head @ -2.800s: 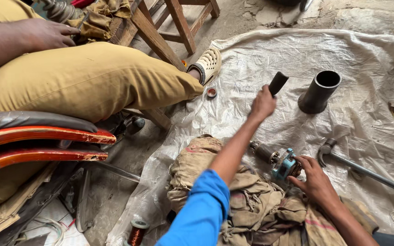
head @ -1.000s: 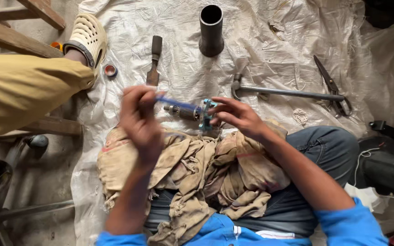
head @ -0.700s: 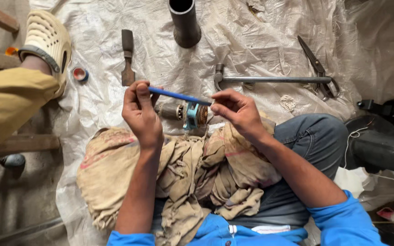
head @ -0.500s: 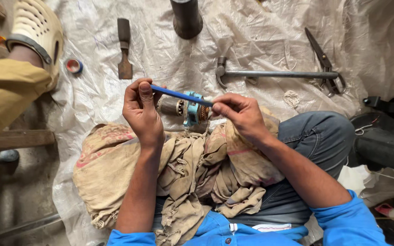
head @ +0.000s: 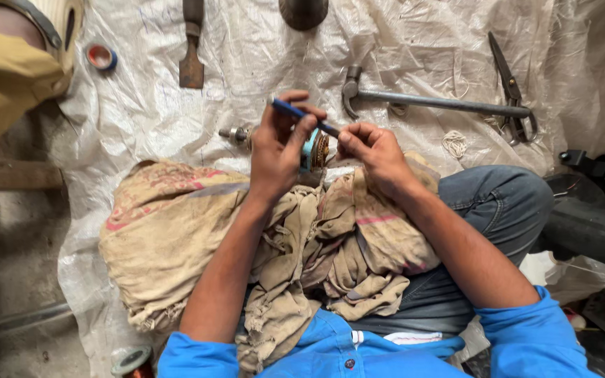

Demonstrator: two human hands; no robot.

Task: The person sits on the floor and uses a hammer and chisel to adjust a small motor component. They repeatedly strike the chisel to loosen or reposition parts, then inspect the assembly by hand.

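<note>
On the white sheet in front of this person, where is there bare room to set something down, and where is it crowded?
Bare sheet lies between the chisel and the hammer, and left of the motor part toward the tape roll. It is crowded where the left hand and right hand hold the blue rod, and by the scissors.

A thin blue rod is held between the left hand and the right hand, above a teal-bodied metal motor part. Beyond them, a long steel hammer is laid on the white woven plastic sheet, with dark metal scissors to its right and a rusty flat chisel to its left.

soft even daylight, faint shadows, sharp focus, slight edge distortion
</note>
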